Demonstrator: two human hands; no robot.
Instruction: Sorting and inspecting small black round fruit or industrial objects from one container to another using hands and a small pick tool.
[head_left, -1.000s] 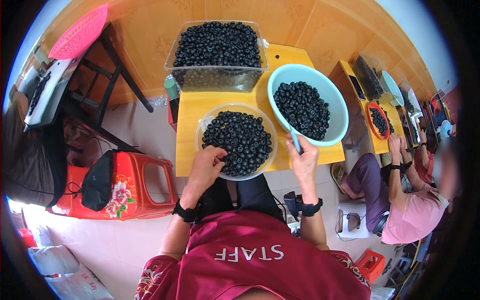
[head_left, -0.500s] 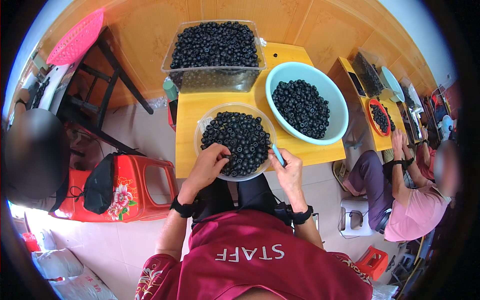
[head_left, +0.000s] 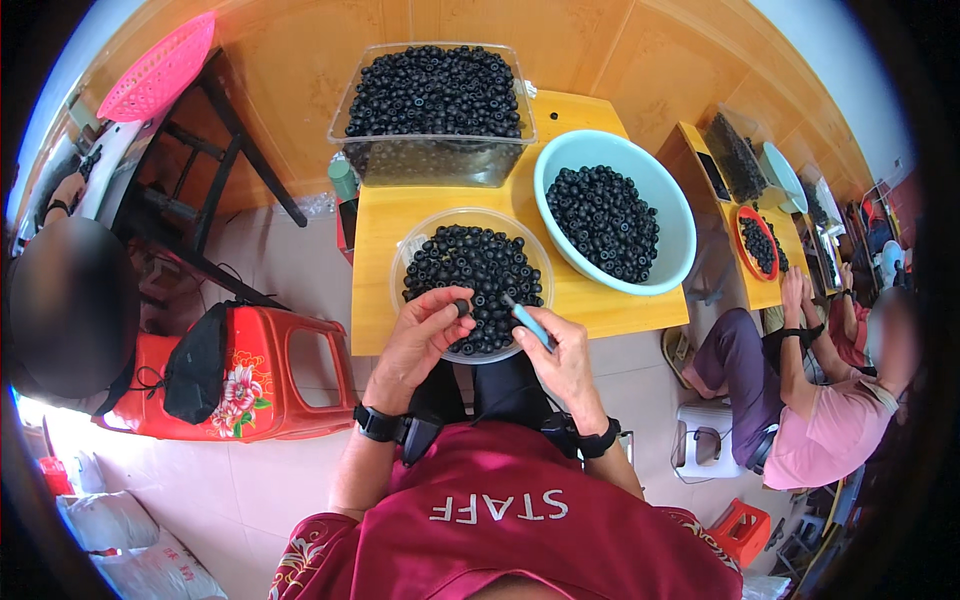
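Pinched between thumb and fingers of my left hand [head_left: 412,342] is a small round black rubber-like part [head_left: 461,307]. My right hand [head_left: 566,366] grips a slim tool with a light-blue handle [head_left: 533,326]. Its thin grey tip points up and left, a short way from the black part and apart from it. Both hands are over the front edge of a round clear bowl [head_left: 397,268], which holds many similar black parts [head_left: 470,262] with holes in them. Whatever blade or point the tip has is too small to make out.
Behind the bowl stands a clear rectangular bin [head_left: 430,165] heaped with black parts. To its right, a pale-blue basin [head_left: 672,215] holds more. All rest on a yellow wooden table [head_left: 375,310]. A red stool [head_left: 270,370] stands left; a person in pink [head_left: 830,430] sits right.
My left hand has lifted a black part out of the heap. The right hand has moved left with the tool, its tip now swung toward that part.
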